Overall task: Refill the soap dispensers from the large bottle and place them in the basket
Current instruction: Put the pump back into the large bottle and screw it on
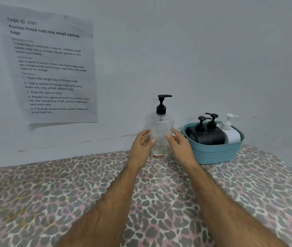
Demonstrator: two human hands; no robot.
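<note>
Looks like the tail end of the job, judging by the layout. Three dispensers already sitting in the teal basket (213, 154): two black dispensers (206, 134) side by side and a white dispenser (231, 133) at the right end, all upright-ish with pumps poking above the rim.

Large clear bottle (161, 138) with the black pump (162, 104) standing upright on the leopard-print table (70, 193), close to the wall and just left of the basket. Nearly empty by the look of it, only a thin reddish-brown band at the very bottom, though hard to be sure through clear plastic.

Left hand (141, 145) on the bottle's left side, fingers loosely curled, thumb tip touching or nearly touching the plastic. Right hand (179, 145) mirroring on the right side, fingers half open, fingertips right at the bottle wall. Neither clamped tight. Could be just grabbing or just letting go, can't tell which from this.

Next move, best guess: either leave the big bottle alone or shift it out of the way. If lifting, needs a firmer wrap from both sides, since smooth, possibly soapy plastic is slippery.

Unrelated printed sheet (49, 68) about portioning nuts taped to the wall, ignore that.
</note>
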